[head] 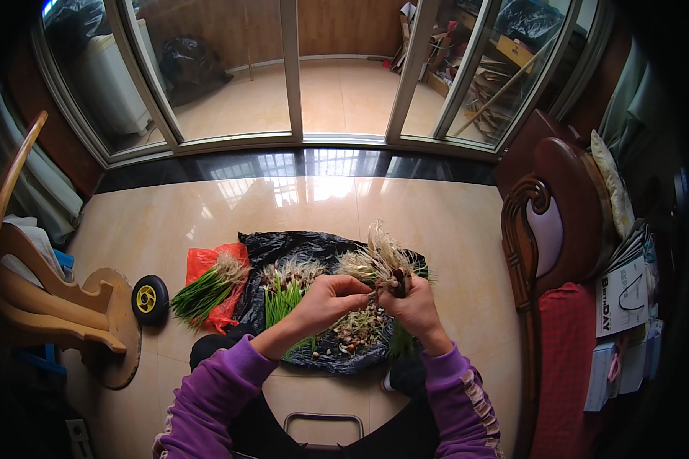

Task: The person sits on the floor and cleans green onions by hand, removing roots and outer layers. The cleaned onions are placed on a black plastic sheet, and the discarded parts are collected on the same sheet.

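Observation:
In my right hand [413, 307] is a bunch of green onions [393, 269], its pale, stringy roots pointing up and its leaves hanging below the fist. My left hand [336, 298] touches the root end, thumb and forefinger close together; whether they pinch a root or skin is too small to tell. Beneath both hands a black plastic bag [298, 241] lies spread on the floor. On it rest green onions with bulbs and roots [284, 295] at the left and a heap of loose peelings and small bulbs [356, 333] at the centre. More pale-rooted stalks [356, 264] lie behind the hands.
Left of the black bag, a red plastic bag [198, 261] lies under a bundle of green onions [215, 287]. Beside it are a black wheel with a yellow hub [149, 300] and a wooden stand [100, 333]. A carved wooden chair [519, 241] stands right; sliding glass doors [344, 139] are ahead.

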Motion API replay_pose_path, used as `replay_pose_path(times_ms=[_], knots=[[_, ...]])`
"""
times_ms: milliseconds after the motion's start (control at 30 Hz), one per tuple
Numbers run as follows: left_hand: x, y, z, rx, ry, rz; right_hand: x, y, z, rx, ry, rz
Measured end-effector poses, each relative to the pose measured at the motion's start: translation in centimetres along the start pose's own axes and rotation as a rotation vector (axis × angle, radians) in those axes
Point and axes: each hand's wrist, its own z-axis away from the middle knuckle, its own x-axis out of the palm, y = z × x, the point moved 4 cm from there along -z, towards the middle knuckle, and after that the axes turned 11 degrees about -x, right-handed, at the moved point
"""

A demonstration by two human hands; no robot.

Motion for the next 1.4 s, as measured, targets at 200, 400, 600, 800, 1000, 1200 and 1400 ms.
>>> replay_pose_path(times_ms=[200, 400, 600, 800, 1000, 1200, 1400], knots=[[-0.2, -0.3, -0.2, 0.004, -0.003, -0.007, 0.2, -0.5, 0.0, 0.065, -0.020, -0.070], [-0.1, -0.5, -0.3, 0.016, 0.023, -0.020, 0.2, -0.8, -0.1, 0.042, -0.078, -0.052], [0.4, -0.5, -0.2, 0.123, 0.123, -0.103, 0.5, -0.1, 0.1, 0.020, -0.043, -0.023], [1.0, -0.3, 0.1, 0.276, 0.320, -0.228, 0.7, 0.1, 0.3, -0.058, 0.034, 0.130], [1.3, -0.1, 0.3, 0.339, 0.380, -0.188, 1.1, -1.7, 0.3, -0.128, 0.074, 0.298], [1.2, -0.2, 0.3, 0.318, 0.395, -0.158, 1.1, -1.4, 0.2, -0.116, 0.097, 0.280], [1.3, 0.3, 0.3, 0.238, 0.340, -0.005, 0.8, 0.2, 0.0, -0.043, 0.109, 0.015]])
